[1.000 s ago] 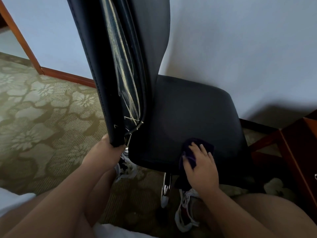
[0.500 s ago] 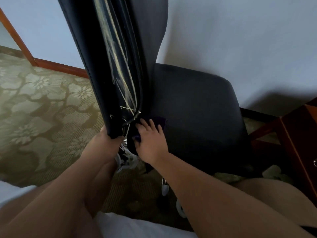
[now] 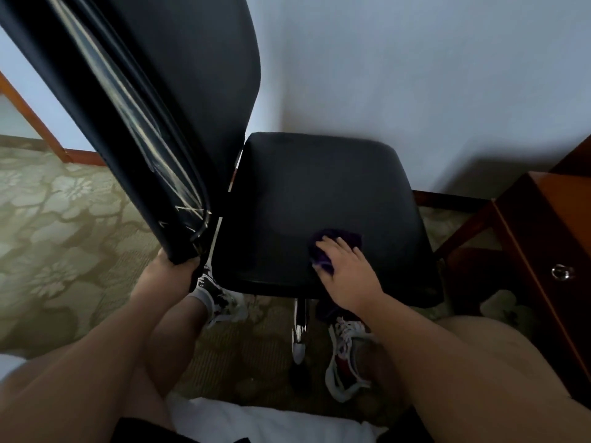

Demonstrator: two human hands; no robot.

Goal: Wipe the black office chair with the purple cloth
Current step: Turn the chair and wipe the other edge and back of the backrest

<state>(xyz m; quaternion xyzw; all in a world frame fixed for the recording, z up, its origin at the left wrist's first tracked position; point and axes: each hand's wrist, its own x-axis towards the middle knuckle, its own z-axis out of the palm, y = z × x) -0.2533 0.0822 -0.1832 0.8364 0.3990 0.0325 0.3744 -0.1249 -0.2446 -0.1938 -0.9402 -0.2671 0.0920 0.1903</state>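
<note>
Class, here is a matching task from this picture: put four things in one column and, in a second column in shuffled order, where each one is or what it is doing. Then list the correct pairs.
Column one
1. left hand
2. right hand
3. purple cloth
4. wooden cabinet

Column two
A. stands to the right of the seat
B. lies on the seat, near its closest edge
C. grips the lower end of the backrest
D. presses flat on the cloth

Pairs: 1-C, 2-D, 3-B, 4-A
</note>
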